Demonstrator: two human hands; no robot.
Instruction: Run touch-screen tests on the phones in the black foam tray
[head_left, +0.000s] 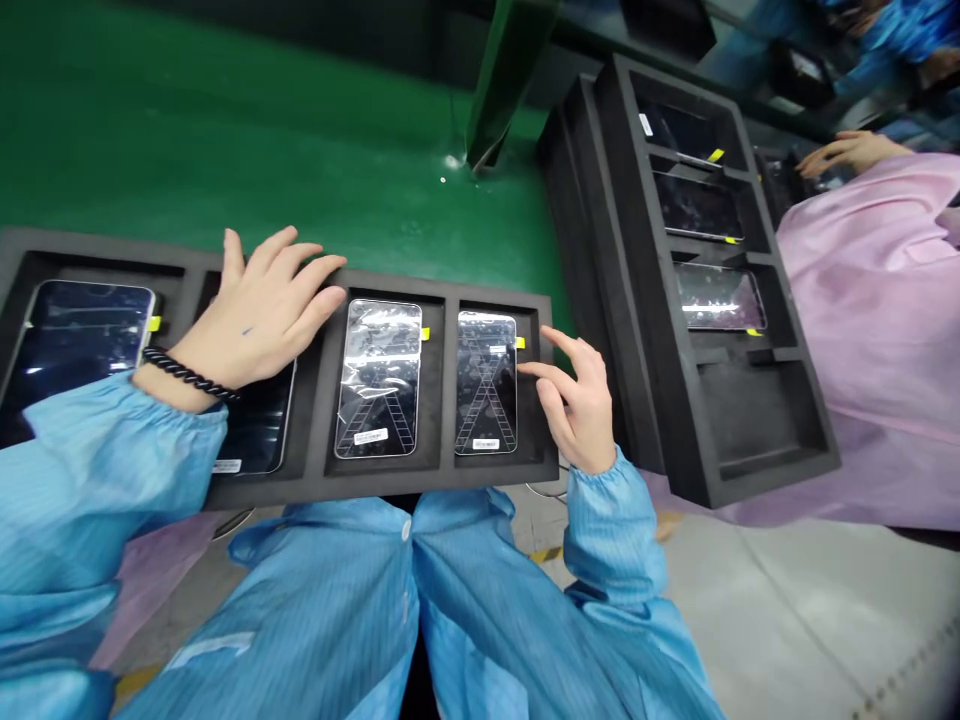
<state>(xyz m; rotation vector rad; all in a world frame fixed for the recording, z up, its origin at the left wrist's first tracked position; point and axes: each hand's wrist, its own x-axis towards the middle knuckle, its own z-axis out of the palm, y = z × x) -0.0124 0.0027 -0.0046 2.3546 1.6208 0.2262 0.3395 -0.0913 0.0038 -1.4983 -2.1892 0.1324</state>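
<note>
A black foam tray [315, 485] lies across my lap edge on the green belt, with four slots that each hold a phone. My left hand [251, 315] lies flat and open over the second phone [259, 430], fingers spread onto the tray's divider. My right hand [577, 400] hovers open at the tray's right end, its index finger next to the yellow tab of the rightmost phone [486, 385]. A film-covered phone [379, 380] sits between the hands, and a dark phone [71, 340] fills the far left slot.
A second black foam tray [757, 440] stacked on others stands at the right, holding three phones with its near slot bare. A person in a pink coat [877, 330] works beside it. The green conveyor [225, 130] stretches behind the tray.
</note>
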